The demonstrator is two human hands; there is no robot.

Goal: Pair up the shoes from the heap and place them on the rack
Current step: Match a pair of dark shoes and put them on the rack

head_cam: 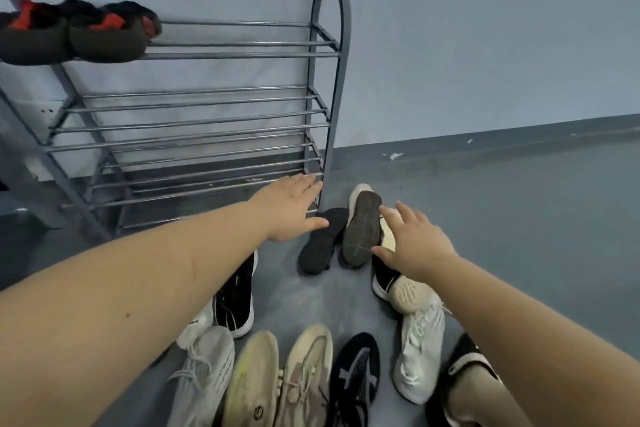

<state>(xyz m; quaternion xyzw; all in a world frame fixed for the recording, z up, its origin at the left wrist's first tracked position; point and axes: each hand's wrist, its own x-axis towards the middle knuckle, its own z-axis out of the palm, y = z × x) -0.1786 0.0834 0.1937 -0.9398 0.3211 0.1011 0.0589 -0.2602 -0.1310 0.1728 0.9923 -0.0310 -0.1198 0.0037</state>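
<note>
Two upturned shoes (343,236) lie between both open hands, beside the rack (327,97).

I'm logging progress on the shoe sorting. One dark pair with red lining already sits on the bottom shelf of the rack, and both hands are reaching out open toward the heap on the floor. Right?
Not quite. The dark pair with red lining sits on the top shelf of the rack, not the bottom, as the head view shows. The rest holds: left hand and right hand reach out open toward the heap.
</note>
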